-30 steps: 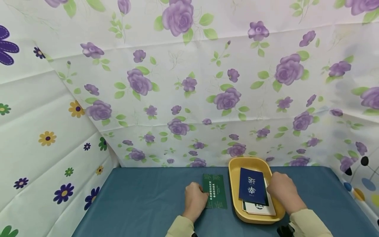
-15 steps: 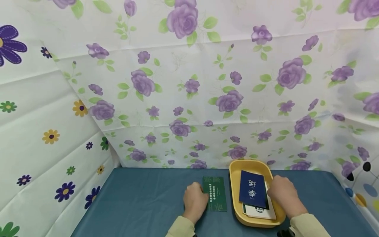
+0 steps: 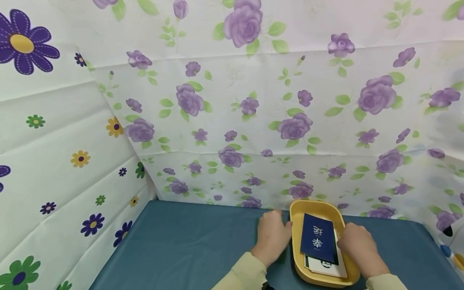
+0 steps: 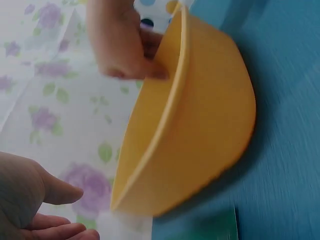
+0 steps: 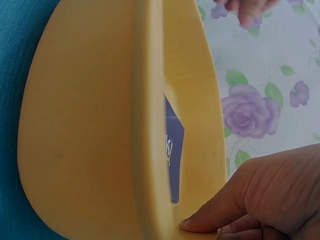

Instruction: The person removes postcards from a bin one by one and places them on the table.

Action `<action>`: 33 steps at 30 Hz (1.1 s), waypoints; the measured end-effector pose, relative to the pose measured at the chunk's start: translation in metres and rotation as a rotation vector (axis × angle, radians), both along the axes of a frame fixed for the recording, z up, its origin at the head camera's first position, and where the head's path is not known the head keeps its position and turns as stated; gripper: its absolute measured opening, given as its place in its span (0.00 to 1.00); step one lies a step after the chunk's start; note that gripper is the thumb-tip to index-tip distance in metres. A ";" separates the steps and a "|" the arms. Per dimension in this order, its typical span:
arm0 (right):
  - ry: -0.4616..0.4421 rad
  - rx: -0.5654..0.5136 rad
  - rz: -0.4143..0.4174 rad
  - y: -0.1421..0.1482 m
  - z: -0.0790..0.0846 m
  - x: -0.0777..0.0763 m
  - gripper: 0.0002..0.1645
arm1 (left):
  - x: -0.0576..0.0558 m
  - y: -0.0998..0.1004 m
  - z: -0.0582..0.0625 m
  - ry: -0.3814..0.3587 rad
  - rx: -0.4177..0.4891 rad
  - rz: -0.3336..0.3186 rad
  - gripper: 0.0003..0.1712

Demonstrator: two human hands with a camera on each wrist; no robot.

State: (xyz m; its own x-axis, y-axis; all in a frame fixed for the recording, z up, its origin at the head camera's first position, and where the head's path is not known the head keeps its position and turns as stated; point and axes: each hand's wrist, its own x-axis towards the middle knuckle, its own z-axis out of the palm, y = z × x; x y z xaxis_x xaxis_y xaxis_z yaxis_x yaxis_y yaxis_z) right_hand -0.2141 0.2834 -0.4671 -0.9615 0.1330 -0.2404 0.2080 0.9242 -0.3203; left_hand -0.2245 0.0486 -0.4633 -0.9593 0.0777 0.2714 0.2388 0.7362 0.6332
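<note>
My left hand [image 3: 272, 235] hovers beside the left rim of a yellow plastic basket [image 3: 308, 275], over a green printed card on the table that it mostly hides. The left wrist view shows that hand holding nothing, its thumb and fingers apart, with a corner of the green card [image 4: 215, 227] below. At the opposite rim, my right hand [image 3: 359, 245] grips the basket, thumb [image 5: 215, 210] on the inner side. Inside lies a dark blue card [image 3: 318, 237] with white characters, on top of a white card [image 3: 328, 267] and a dark green edge.
A blue-green cloth [image 3: 195, 237] covers the table. Behind it rises a white sheet [image 3: 217, 181] with purple roses, and another flowered sheet [image 3: 87, 173] closes off the left side. The basket stands close to the back sheet.
My left hand has moved right, from the green card's left edge to over the card and near the basket. My right hand stays at the rim; the head view has turned slightly left.
</note>
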 end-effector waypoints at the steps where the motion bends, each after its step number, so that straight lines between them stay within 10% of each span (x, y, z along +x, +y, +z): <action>1: 0.002 -0.003 0.003 0.001 -0.001 0.001 0.13 | 0.000 0.007 0.001 -0.008 0.003 -0.006 0.13; 11: -0.005 -0.009 0.006 0.001 0.000 -0.001 0.11 | 0.014 0.062 0.000 -0.120 -0.065 -0.091 0.26; 19: -0.013 -0.029 0.000 0.001 0.002 -0.001 0.10 | 0.018 0.090 -0.017 -0.241 -0.323 -0.110 0.38; 26: -0.001 -0.022 -0.003 0.000 0.002 0.001 0.07 | 0.014 0.102 -0.041 -0.184 -0.701 -0.116 0.44; 33: 0.004 -0.005 -0.009 -0.001 0.003 0.001 0.07 | 0.013 0.105 -0.052 -0.237 -0.711 -0.066 0.51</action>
State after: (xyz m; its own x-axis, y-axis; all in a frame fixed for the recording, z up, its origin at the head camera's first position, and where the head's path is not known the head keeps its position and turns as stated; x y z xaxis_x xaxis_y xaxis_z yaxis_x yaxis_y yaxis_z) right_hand -0.2133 0.2820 -0.4638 -0.9612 0.1405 -0.2373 0.2150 0.9208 -0.3255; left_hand -0.2113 0.1539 -0.5153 -0.9731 0.2164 -0.0790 0.2130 0.9758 0.0503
